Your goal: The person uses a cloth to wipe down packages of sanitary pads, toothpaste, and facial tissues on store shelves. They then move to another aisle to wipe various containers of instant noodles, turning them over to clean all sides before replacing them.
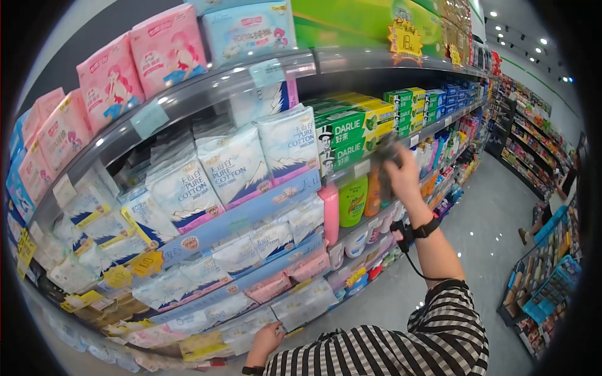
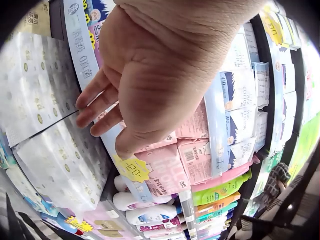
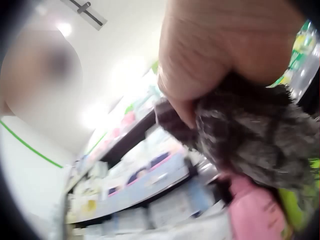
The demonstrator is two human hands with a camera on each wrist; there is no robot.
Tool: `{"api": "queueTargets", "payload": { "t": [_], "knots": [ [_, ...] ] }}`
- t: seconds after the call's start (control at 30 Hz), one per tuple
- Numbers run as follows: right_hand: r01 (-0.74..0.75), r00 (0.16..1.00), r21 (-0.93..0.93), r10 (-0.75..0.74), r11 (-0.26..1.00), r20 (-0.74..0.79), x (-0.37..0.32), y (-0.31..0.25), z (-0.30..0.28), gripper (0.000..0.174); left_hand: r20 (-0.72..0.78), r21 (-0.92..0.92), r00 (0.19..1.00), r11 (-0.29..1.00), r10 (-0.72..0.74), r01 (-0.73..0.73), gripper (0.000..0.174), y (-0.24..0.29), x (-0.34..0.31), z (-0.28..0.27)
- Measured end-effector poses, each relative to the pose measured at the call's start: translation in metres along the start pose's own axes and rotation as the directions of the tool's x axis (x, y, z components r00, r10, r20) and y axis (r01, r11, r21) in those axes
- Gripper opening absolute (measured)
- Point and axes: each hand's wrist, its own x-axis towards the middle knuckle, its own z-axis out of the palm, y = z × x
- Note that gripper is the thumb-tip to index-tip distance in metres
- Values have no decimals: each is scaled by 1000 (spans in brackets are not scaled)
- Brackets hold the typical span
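Observation:
My right hand (image 1: 406,178) grips a bunched dark grey-brown cloth (image 1: 387,164), blurred in the head view, in front of green and yellow DARLIE toothpaste boxes (image 1: 354,133). In the right wrist view the crumpled cloth (image 3: 255,132) hangs below the fingers, over a pink bottle (image 3: 255,210). Low on the left, my left hand (image 1: 268,339) is beside the bottom shelf rows. Its fingers lie loosely extended with nothing between them in the left wrist view, close over the pale blue shelf strip (image 2: 82,55) and near a yellow price tag (image 2: 132,169).
Pure Cotton packs (image 1: 235,166) fill the shelves at left, with pink packs (image 1: 168,44) above. A green shampoo bottle (image 1: 353,202) stands below the toothpaste. The shelf edge (image 1: 411,59) juts out overhead. On the right runs a grey aisle floor (image 1: 467,250), with a display rack (image 1: 552,294) beyond.

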Motion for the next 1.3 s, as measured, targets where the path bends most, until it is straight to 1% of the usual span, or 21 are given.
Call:
{"api": "queueTargets", "payload": {
  "t": [0.03,0.07,0.13,0.17,0.23,0.33,0.4,0.43,0.5,0.53,0.6,0.67,0.73,0.8,0.9,0.93,1.03,1.13,1.2,1.27,1.3],
  "knots": [
    [79,991,-193,-56,978,121,-10,-1,5,49,-1,-14,1000,1000,-4,4,40,-2,-1,0],
    [251,947,-109,-220,962,235,-24,-6,6,48,-10,23,1000,1000,20,-19,40,-1,2,-2],
    [162,772,278,-297,947,562,-30,-61,-10,47,-45,46,999,999,26,-24,40,5,6,-3],
    [167,765,294,-312,941,564,-22,-84,-11,47,-44,39,999,999,24,-22,40,7,7,-5],
    [499,743,312,-584,809,326,-4,-122,-3,46,-38,44,999,999,10,-9,40,10,7,-10],
    [508,855,129,-517,851,46,26,-151,32,46,-101,67,994,997,52,-45,39,19,7,-7],
    [589,773,62,-584,806,249,23,-151,51,39,-158,38,987,999,23,-17,39,25,11,-4],
    [641,646,169,-645,749,408,13,-151,52,33,-189,29,982,999,18,-13,39,24,12,1],
    [546,52,619,-761,564,647,-6,-163,40,36,-171,-1,985,1000,-24,24,39,17,15,21],
    [381,-37,718,-767,582,641,-17,-163,35,41,-198,-14,980,1000,-30,28,39,19,17,27],
    [456,54,685,-786,568,616,-12,-169,27,47,-153,32,988,999,-24,30,40,19,11,32],
    [643,435,508,-819,573,374,15,-161,40,48,-152,10,986,997,-74,76,40,23,10,34],
    [710,688,124,-720,693,88,35,-161,47,46,-184,-11,977,994,-113,113,41,25,9,35],
    [751,632,34,-733,659,251,30,-147,52,44,-188,-13,972,990,-143,143,42,31,2,34],
    [643,52,584,-790,495,611,4,-152,36,41,-196,-28,968,988,-157,154,42,31,2,39],
    [638,40,596,-794,488,607,3,-160,37,41,-191,-24,971,990,-141,139,42,28,-1,42],
    [801,341,465,-926,377,163,19,-181,54,44,-211,-23,966,989,-147,146,42,25,-3,45],
    [829,509,185,-849,527,140,33,-202,76,44,-251,-28,954,986,-164,162,42,30,-15,37],
    [840,315,333,-885,428,344,8,-198,85,36,-265,-3,948,983,-177,183,42,18,-22,38],
    [658,-104,673,-844,339,527,-21,-189,87,38,-222,-38,944,970,-244,241,45,0,-27,45],
    [605,-84,720,-873,339,481,-27,-194,84,40,-189,-16,938,956,-290,292,47,-1,-31,43]
  ]
}}
